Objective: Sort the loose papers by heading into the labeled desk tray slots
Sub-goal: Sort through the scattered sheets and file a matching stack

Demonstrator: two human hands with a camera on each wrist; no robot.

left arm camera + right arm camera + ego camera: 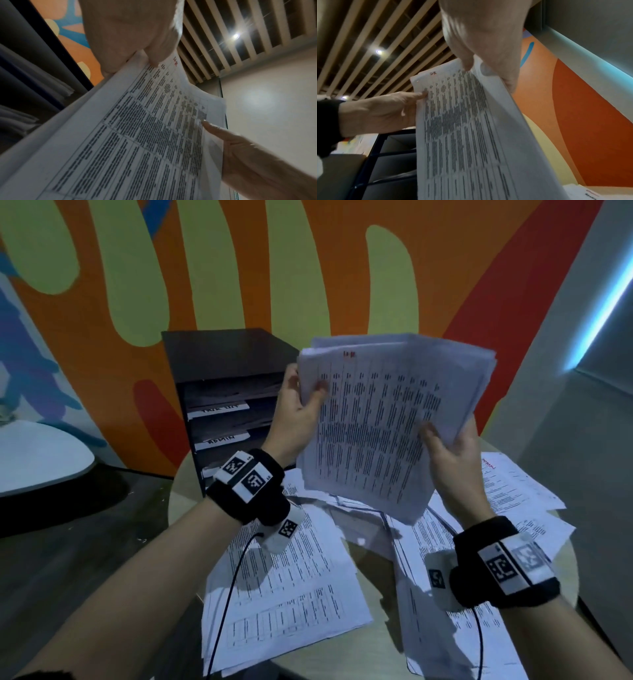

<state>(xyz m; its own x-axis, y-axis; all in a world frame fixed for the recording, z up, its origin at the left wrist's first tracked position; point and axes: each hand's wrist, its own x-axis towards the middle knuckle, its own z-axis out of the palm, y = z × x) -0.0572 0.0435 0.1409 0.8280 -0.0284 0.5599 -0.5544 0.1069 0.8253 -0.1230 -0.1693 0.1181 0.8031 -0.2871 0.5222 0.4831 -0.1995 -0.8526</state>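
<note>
Head view: loose papers (284,587) lie scattered over the round table (185,508) nearest the person, so much sorting is left by my reading. Above them both hands hold up a stack of papers (387,419), left hand (294,409) pinching its left edge, thumb on the top sheet, right hand (452,453) gripping the lower right corner; the red heading is too blurred to read. Behind, the dark desk tray (219,392) has sheets in its labeled slots, so sorting is partly done.
</note>
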